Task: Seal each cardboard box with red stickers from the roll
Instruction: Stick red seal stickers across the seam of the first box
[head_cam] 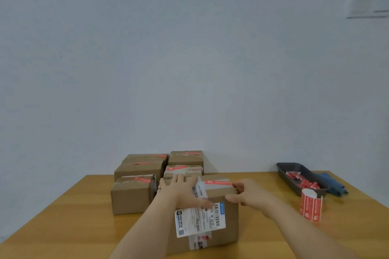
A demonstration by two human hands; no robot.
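Five rear boxes [134, 193] look stickered; your flat left hand [181, 190] steadies the near box [219, 212], your right hand [249, 194] apparently pinches its red sticker [219, 183].

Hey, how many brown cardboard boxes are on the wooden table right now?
6: the front box under both hands, one left of it, two behind that, and two stacked at the back. More may be hidden behind.

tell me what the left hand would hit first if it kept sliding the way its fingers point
The left hand lies flat on the near box, fingers pointing away. Going on, it would probably meet the stickered box right behind; depth is hard to judge.
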